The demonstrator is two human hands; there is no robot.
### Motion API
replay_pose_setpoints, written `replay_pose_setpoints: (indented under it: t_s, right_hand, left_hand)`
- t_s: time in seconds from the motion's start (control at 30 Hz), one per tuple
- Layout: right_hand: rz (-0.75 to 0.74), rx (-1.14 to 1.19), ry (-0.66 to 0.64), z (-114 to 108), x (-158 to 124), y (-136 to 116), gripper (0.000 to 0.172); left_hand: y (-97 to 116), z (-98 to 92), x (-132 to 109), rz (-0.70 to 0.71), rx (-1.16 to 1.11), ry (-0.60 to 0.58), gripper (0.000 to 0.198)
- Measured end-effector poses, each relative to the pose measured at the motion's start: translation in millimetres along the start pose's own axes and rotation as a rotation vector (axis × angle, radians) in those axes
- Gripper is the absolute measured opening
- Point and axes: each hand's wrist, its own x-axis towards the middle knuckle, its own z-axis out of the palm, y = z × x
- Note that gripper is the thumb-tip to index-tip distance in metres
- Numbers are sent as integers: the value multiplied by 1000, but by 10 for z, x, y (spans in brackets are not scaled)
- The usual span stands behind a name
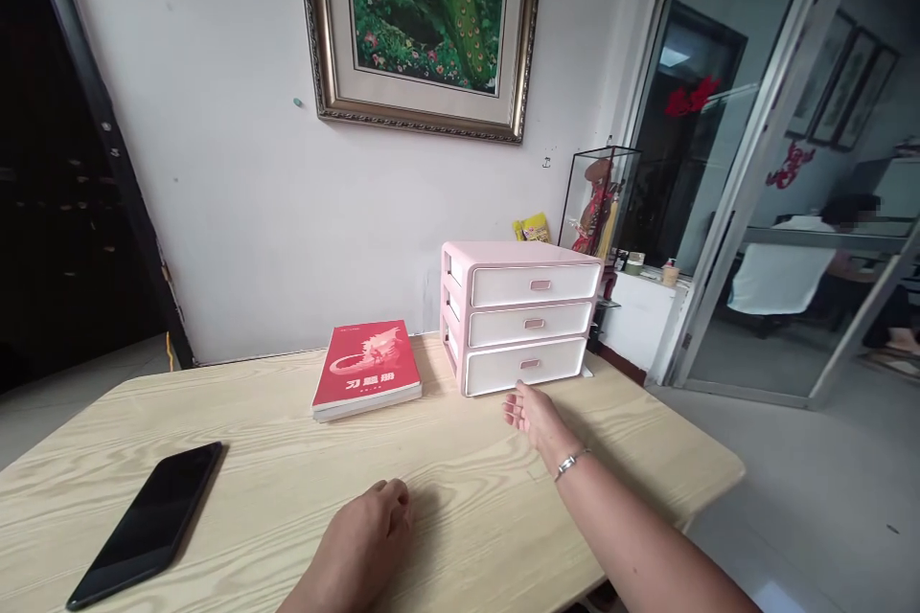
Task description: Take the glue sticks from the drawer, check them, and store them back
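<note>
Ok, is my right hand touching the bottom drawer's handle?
Apart: the head view shows a strip of white drawer front between your right hand and the handle.

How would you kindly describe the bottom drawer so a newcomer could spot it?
On the table, right of the red book, stands a pink cabinet. Its three drawers are white. Unlike the two above, the bottom drawer has the right hand just below its handle.

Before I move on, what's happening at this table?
A person's open right hand is by the bottom drawer of the pink unit; contact is unclear. All three drawers look shut. The left hand is loosely curled over the table. A red book lies left of the unit, a black phone farther left.
</note>
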Motion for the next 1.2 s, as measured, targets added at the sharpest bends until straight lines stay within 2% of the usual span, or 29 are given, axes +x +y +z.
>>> replay_pose_setpoints:
  t_s: [0.23, 0.5, 0.73, 1.07, 1.2]
  right_hand:
    - [29, 25, 83, -24, 424, -335, 30]
    - [42, 45, 74, 9, 517, -364, 27]
    - [16, 25, 76, -154, 393, -307, 27]
    - [12, -58, 73, -637, -59, -150, 23]
    - [18, -147, 49, -764, -214, -151, 20]
  left_hand:
    - [-40, -12, 40, -49, 47, 2, 22]
    - [-64, 12, 69, -87, 23, 49, 21]
    - [-12, -39, 57, -122, -8, 38, 23]
    - [-37, -35, 38, -104, 12, 14, 22]
    - [-60, -32, 41, -87, 13, -5, 25]
